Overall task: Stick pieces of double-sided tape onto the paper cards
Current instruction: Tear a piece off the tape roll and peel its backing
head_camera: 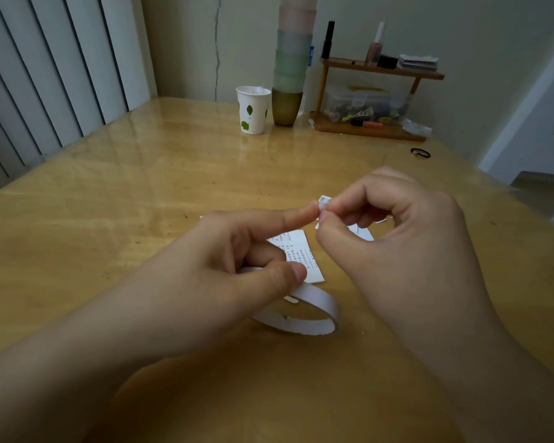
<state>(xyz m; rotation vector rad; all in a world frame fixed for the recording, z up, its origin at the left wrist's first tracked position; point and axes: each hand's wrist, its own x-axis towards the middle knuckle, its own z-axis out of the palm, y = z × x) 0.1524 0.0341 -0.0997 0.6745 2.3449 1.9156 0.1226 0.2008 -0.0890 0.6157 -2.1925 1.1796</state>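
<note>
The left hand (224, 260) has its index finger extended toward the right hand (397, 238), with the thumb and remaining fingers curled round the tape roll (304, 311), which it holds close above or on the worktop (109, 219); contact with the surface cannot be confirmed. The right hand pinches a small tape piece (323, 204) between thumb and forefinger, at the tip of the left index finger. Whether the piece is being peeled from that fingertip or passed across cannot be determined.

A paper card (296, 254) bearing printed text lies flat on the worktop beneath and between the hands. Further white scraps lie partly hidden behind the right hand; their nature is unclear.

Assessment: the step in hand appears to be readying one tape piece for placement. To do it well, the piece should be held by an edge only, kept flat and uncreased, lowered onto the card and pressed down firmly from one side to the other. The adhesive is likely to cling to skin, so a clean release matters.

The worktop is glossy yellow wood. At its far side stand a paper cup (253, 110) with leaf print, a tall stack of cups (293, 59), and a small wooden shelf (378, 100) holding bottles and a clear box. A dark hair tie (420, 152) lies near the right edge. Vertical blinds hang at left; a plain wall closes the rear.
</note>
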